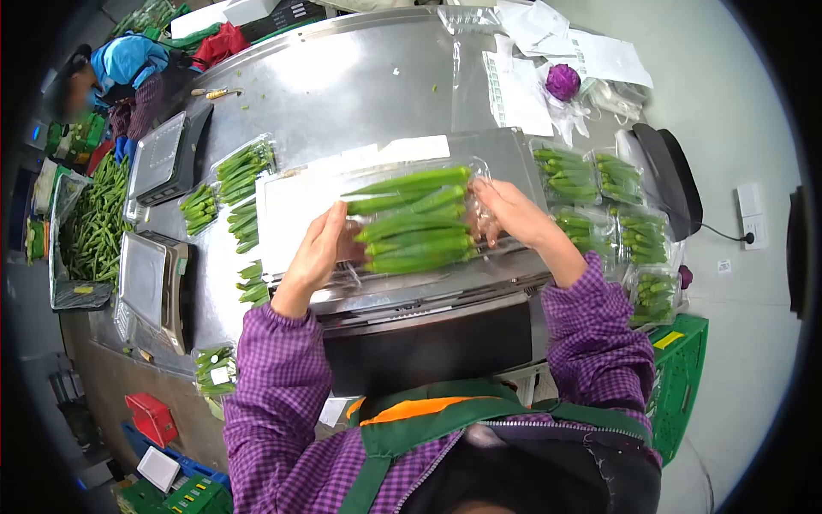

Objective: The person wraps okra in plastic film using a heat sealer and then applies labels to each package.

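Observation:
A clear plastic tray of okra (415, 224) is between my two hands, over a flat-topped metal machine (501, 158). My left hand (317, 253) grips the tray's left end, fingers partly behind it. At the right end, my right hand (512, 212) holds the clear plastic edge, its fingertips seen through the film. The green pods lie side by side in the tray. A white sheet-like surface (287, 214) shows beneath and left of the tray. The machine's dark front panel (428, 347) faces my body.
Packed okra trays (569, 176) are grouped at the right, above a green crate (681, 377). More okra packs (244, 171) lie left, beside two scales (154, 278). A crate of loose okra (98, 223) stands far left, near another person (128, 73). A purple cabbage (562, 81) sits at the back.

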Available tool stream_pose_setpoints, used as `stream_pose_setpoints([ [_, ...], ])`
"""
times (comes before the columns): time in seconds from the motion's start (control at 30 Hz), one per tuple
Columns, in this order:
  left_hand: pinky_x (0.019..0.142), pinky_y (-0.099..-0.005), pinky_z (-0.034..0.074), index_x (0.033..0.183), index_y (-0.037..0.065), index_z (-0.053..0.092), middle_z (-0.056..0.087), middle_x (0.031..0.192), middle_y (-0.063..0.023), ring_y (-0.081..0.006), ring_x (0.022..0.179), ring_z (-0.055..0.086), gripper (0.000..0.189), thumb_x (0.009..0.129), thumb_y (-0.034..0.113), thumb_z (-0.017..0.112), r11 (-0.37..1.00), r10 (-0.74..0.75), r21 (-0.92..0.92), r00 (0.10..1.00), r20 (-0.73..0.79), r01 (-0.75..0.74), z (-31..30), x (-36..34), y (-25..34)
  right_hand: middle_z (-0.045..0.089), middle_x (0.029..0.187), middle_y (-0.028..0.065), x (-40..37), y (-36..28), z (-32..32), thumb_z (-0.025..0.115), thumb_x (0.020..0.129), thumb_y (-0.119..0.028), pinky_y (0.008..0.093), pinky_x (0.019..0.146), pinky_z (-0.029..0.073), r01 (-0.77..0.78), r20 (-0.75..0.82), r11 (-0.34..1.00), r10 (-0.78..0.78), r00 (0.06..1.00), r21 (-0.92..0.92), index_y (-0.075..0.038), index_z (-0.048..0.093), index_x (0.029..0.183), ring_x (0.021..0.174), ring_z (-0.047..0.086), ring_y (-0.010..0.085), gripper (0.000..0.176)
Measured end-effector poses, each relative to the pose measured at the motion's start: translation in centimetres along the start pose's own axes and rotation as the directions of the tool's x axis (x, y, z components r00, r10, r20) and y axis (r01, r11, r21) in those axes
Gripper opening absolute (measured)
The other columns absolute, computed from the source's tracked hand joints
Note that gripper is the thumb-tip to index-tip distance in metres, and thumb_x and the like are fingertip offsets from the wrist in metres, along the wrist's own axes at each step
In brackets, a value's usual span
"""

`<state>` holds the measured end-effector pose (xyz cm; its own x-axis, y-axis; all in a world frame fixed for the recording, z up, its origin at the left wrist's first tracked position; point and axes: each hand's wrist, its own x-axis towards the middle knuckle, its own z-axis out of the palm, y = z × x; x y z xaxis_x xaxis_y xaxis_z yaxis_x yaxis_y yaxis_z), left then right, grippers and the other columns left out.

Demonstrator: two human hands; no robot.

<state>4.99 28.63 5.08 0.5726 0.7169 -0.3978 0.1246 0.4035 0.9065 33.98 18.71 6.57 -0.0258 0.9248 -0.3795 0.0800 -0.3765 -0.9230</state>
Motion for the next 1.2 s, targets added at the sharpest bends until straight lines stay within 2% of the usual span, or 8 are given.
stream_pose_setpoints([
  [0.17, 0.068, -0.0342, 0.055, 0.121, -0.002, 0.045, 0.056, 0.093, -0.0095, -0.0168, 0.077, 0.058, 0.054, 0.097, 0.044, 0.033, 0.984, -0.112, -0.122, 0.985, 0.132, 0.128, 2.6, -9.5, -2.2, 0.058, 0.083, 0.0108, -9.0, 0.9, 2.5, 0.032, 0.099, -0.034, 0.0246, 0.049, 0.051, -0.197, 0.168, 0.979, 0.187, 0.968, 0.048, 0.0, 0.041, 0.114, 0.061, 0.06, 0.0154, 0.038],
  [0.33, 0.066, -0.0409, 0.057, 0.125, -0.001, 0.04, 0.055, 0.108, -0.0128, -0.0211, 0.081, 0.06, 0.052, 0.096, 0.043, 0.037, 0.912, -0.343, -0.15, 0.911, 0.228, 0.382, 3.5, -15.2, -8.1, 0.059, 0.082, 0.0131, -15.0, 6.0, 5.6, 0.034, 0.098, -0.034, 0.0277, 0.05, 0.052, -0.429, 0.229, 0.901, 0.404, 0.885, 0.067, 0.001, 0.042, 0.112, 0.063, 0.062, 0.0196, 0.039],
  [0.57, 0.061, -0.0318, 0.054, 0.102, -0.001, 0.053, 0.058, 0.089, -0.0084, -0.0164, 0.071, 0.059, 0.047, 0.095, 0.044, 0.042, 0.835, -0.528, -0.158, 0.848, 0.042, 0.527, 3.8, -15.9, -12.2, 0.056, 0.084, 0.0138, -15.8, 10.5, 7.5, 0.034, 0.097, -0.037, 0.0282, 0.049, 0.053, -0.328, 0.247, 0.944, 0.327, 0.912, -0.038, 0.005, 0.047, 0.106, 0.068, 0.062, 0.0191, 0.045],
  [0.63, 0.046, -0.0227, 0.037, 0.092, -0.001, 0.057, 0.052, 0.067, -0.0018, -0.0071, 0.057, 0.049, 0.049, 0.096, 0.045, 0.04, 0.904, -0.408, 0.084, 0.905, -0.124, 0.419, 3.8, -17.9, -13.9, 0.058, 0.078, 0.0113, -17.3, 10.8, 8.7, 0.037, 0.097, -0.036, 0.0271, 0.048, 0.049, -0.46, 0.184, 0.888, 0.454, 0.872, -0.011, 0.003, 0.05, 0.106, 0.063, 0.06, 0.0166, 0.042],
  [0.73, 0.042, -0.0213, 0.033, 0.082, 0.002, 0.056, 0.042, 0.052, 0.0034, -0.0063, 0.044, 0.041, 0.048, 0.096, 0.045, 0.04, 0.941, -0.133, 0.246, 0.921, -0.367, 0.234, 4.6, -19.8, -15.5, 0.062, 0.071, 0.0099, -18.6, 13.1, 10.6, 0.047, 0.094, -0.024, 0.0283, 0.055, 0.045, -0.112, -0.371, 0.972, 0.028, 0.928, -0.207, 0.0, 0.059, 0.1, 0.062, 0.059, 0.0149, 0.028],
  [0.87, 0.033, -0.0211, 0.019, 0.082, 0.008, 0.056, 0.035, 0.049, 0.0077, -0.0015, 0.038, 0.027, 0.031, 0.095, 0.035, 0.047, 0.978, -0.184, -0.183, 0.839, -0.512, 0.103, 5.3, -20.5, -16.7, 0.063, 0.072, 0.0098, -18.6, 13.1, 11.1, 0.051, 0.091, -0.013, 0.0268, 0.056, 0.043, -0.014, -0.63, 0.972, -0.142, 0.764, -0.236, 0.0, 0.062, 0.094, 0.059, 0.054, 0.0106, 0.018],
  [1.03, 0.032, -0.0191, 0.018, 0.082, 0.009, 0.057, 0.03, 0.048, 0.0093, -0.0008, 0.038, 0.024, 0.026, 0.095, 0.03, 0.049, 0.971, -0.24, -0.164, 0.755, -0.61, 0.176, 3.9, -23.4, -14.3, 0.063, 0.07, 0.0057, -22.3, 13.8, 9.1, 0.053, 0.09, -0.014, 0.023, 0.058, 0.043, -0.093, -0.655, 0.978, -0.053, 0.754, -0.185, 0.001, 0.063, 0.093, 0.061, 0.054, 0.0075, 0.019],
  [1.2, 0.032, -0.022, 0.024, 0.076, 0.007, 0.059, 0.041, 0.05, 0.0061, -0.005, 0.035, 0.032, 0.027, 0.092, 0.029, 0.054, 0.88, -0.471, -0.189, 0.752, -0.461, 0.436, 4.4, -26.0, -22.7, 0.064, 0.071, 0.0071, -25.9, 20.2, 10.9, 0.055, 0.088, -0.017, 0.0271, 0.059, 0.046, -0.258, -0.466, 0.94, 0.129, 0.875, -0.224, 0.003, 0.062, 0.094, 0.062, 0.058, 0.013, 0.022],
])
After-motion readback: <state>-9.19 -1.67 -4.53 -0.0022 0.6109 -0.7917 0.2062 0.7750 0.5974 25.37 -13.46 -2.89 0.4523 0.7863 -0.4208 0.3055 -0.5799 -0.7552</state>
